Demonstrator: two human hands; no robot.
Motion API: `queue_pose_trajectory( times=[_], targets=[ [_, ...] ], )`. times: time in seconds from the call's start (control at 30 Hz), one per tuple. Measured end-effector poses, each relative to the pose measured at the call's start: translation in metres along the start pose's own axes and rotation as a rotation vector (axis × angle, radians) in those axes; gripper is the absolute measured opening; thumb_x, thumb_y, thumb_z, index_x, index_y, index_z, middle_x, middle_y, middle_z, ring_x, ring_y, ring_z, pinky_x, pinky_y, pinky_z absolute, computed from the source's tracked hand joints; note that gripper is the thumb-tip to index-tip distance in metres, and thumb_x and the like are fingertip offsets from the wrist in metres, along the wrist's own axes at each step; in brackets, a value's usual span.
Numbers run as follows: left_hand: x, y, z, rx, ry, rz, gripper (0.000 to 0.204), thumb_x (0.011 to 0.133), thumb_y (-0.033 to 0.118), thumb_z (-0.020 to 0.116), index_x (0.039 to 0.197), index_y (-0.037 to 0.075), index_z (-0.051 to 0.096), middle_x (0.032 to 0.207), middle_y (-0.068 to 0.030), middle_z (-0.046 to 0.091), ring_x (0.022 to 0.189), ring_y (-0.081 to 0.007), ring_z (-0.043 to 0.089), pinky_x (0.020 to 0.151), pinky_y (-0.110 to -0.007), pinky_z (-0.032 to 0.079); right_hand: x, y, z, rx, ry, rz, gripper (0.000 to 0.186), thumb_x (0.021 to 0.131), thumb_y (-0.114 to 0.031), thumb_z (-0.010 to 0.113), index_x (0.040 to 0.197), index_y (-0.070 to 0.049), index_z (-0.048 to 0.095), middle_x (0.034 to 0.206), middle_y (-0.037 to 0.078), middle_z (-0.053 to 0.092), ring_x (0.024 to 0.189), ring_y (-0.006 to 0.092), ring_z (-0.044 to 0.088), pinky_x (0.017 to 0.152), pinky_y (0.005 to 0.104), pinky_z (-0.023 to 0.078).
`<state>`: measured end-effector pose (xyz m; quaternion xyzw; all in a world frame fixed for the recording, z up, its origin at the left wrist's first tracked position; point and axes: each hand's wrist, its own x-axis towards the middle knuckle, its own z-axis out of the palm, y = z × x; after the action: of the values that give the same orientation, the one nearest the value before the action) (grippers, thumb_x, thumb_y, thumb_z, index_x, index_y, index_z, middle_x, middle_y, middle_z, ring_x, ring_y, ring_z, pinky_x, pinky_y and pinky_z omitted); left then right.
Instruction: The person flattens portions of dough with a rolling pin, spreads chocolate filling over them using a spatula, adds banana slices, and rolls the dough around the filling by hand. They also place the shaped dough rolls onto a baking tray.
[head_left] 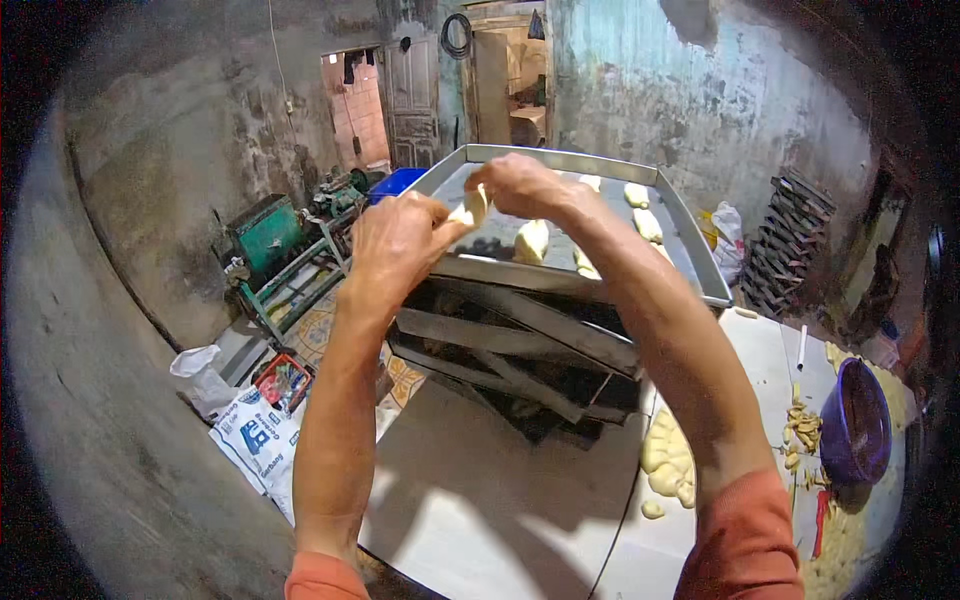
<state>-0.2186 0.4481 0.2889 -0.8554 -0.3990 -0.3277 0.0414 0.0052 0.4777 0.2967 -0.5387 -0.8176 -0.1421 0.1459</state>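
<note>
Both hands are raised over the near left side of a shallow metal baking tray (500,268). A pale piece of dough (472,208) is stretched between them, pinched by the fingers of my left hand (400,235) at its lower end and my right hand (522,186) at its upper end. Several shaped dough pieces (531,242) lie spaced out on the tray floor; my right forearm hides part of them. Beneath this tray stands a stack of dark trays (520,340), laid at differing angles on the white table (490,500).
On the table's right are a cluster of dough balls (668,458), pale yellow cut pieces (802,428), a purple basin (855,425) and a red-handled tool (822,520). More trays (788,240) are piled by the far right wall. A green machine (270,238) and white sacks (258,440) stand left.
</note>
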Motion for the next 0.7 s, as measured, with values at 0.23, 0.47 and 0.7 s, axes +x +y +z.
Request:
queue_pose_trajectory(
  times=[0.23, 0.47, 0.7],
  targets=[
    [0.025, -0.072, 0.031, 0.014, -0.265, -0.098, 0.049, 0.080, 0.053, 0.072, 0.099, 0.009, 0.081, 0.083, -0.0170, 0.075, 0.081, -0.0310, 0.074, 0.081, -0.043, 0.057, 0.042, -0.022, 0.029, -0.045, -0.211, 0.208, 0.033, 0.080, -0.015, 0.071, 0.112, -0.009, 0.077, 0.112, 0.018, 0.074, 0.107, 0.0357, 0.071, 0.089, 0.0448, 0.057],
    [0.037, -0.066, 0.040, -0.004, -0.439, -0.083, 0.040, 0.071, 0.038, 0.085, 0.093, 0.006, 0.082, 0.087, -0.0149, 0.078, 0.078, -0.0261, 0.075, 0.078, -0.039, 0.057, 0.050, -0.017, 0.063, 0.067, -0.125, 0.170, 0.029, 0.081, -0.027, 0.071, 0.094, -0.002, 0.078, 0.089, 0.021, 0.075, 0.080, 0.0382, 0.072, 0.071, 0.0469, 0.055],
    [0.041, -0.076, 0.050, -0.016, -0.312, 0.031, 0.056, 0.084, 0.056, 0.076, 0.097, 0.002, 0.081, 0.074, -0.0063, 0.071, 0.068, -0.0160, 0.064, 0.069, -0.037, 0.053, 0.061, 0.034, 0.078, -0.270, -0.148, -0.055, 0.034, 0.090, -0.026, 0.069, 0.118, -0.006, 0.069, 0.108, 0.014, 0.073, 0.096, 0.0249, 0.069, 0.085, 0.0395, 0.056]
  ],
)
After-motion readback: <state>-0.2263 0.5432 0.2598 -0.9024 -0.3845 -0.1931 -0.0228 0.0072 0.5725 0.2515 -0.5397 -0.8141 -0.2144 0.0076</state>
